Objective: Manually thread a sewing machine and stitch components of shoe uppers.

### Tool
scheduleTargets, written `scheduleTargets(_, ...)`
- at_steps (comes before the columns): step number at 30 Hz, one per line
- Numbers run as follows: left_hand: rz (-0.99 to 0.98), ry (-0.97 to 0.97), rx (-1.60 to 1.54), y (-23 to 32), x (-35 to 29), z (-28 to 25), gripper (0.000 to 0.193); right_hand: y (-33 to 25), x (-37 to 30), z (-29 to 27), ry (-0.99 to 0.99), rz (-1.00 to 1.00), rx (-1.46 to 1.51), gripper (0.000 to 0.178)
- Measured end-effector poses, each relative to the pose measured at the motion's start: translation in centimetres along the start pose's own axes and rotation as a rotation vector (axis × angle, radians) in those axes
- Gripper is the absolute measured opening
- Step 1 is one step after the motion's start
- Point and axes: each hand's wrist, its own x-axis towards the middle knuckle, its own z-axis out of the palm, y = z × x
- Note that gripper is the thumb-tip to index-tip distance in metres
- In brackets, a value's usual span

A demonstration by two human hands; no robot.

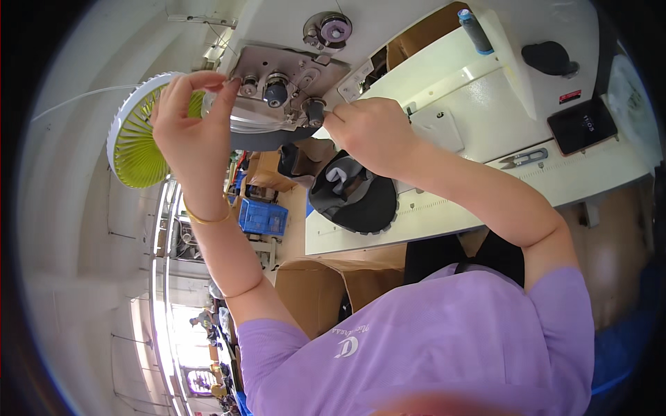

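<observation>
Lime-green and white, a fan (pixel 132 142) is partly hidden behind the left hand (pixel 191 118), its grip pinched beside the metal plate (pixel 298 66) of a white sewing machine (pixel 388 21); whether it holds thread I cannot tell. At the plate's lower right, a dark knob (pixel 316 109) meets the pinched grip of the right hand (pixel 374 132), anything within hidden. Below, a black-and-grey fabric piece (pixel 357 208) lies on the worktop (pixel 329 239). White lettering marks the purple shirt (pixel 430 333). Farther right are a blue thread cone (pixel 475 33), snips (pixel 525 159), a tiny red label (pixel 570 96), a phone (pixel 583 127) showing digits, and a cut-off plastic bag (pixel 633 104).
</observation>
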Motion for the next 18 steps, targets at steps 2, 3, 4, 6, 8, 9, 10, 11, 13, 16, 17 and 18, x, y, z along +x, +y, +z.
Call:
scheduleTargets(2, 0.031, 0.054, 0.075, -0.1, -0.4, 0.0, 0.014, -0.1, 0.1, 0.1, 0.004, -0.011, -0.026, 0.009)
scheduleTargets(3, 0.041, 0.069, 0.110, 0.0, -0.5, 0.1, 0.013, 0.0, 0.2, 0.1, 0.009, -0.013, -0.021, 0.009)
scheduleTargets(4, 0.043, 0.069, 0.117, 0.0, -0.5, 0.3, 0.013, 0.0, 0.2, 0.0, -0.001, -0.008, 0.000, 0.008)
scheduleTargets(6, 0.060, 0.090, 0.133, 0.0, -0.6, 0.6, 0.012, 0.1, 0.2, -0.1, -0.006, -0.005, 0.026, 0.009)
scheduleTargets(8, 0.042, 0.089, 0.138, 0.3, -0.8, 0.8, 0.011, 0.2, 0.1, -0.2, 0.011, 0.006, 0.050, 0.009)
scheduleTargets(9, 0.052, 0.105, 0.159, 0.4, -0.8, 0.8, 0.011, 0.2, 0.1, -0.2, 0.015, 0.004, 0.054, 0.009)
scheduleTargets(10, 0.063, 0.121, 0.179, 0.5, -0.9, 0.9, 0.011, 0.2, 0.0, -0.2, 0.016, 0.009, 0.055, 0.009)
scheduleTargets(11, 0.065, 0.121, 0.184, 0.7, -0.9, 0.8, 0.011, 0.3, 0.0, -0.2, 0.017, 0.015, 0.057, 0.009)
scheduleTargets(13, 0.094, 0.101, 0.257, 1.0, -1.2, 0.5, 0.011, 0.4, 0.1, -0.2, 0.028, 0.013, 0.047, 0.009)
scheduleTargets(16, 0.191, 0.269, 0.315, 0.4, -2.5, 0.7, 0.011, 0.4, 0.1, -0.1, 0.031, 0.018, 0.044, 0.009)
scheduleTargets(17, 0.183, 0.271, 0.315, 0.4, -3.1, 0.7, 0.011, 0.4, 0.1, 0.0, 0.027, 0.029, 0.051, 0.010)
scheduleTargets(18, 0.260, 0.329, 0.419, 0.7, -3.8, 0.8, 0.013, 0.6, 0.0, 0.0, 0.018, 0.022, 0.048, 0.010)
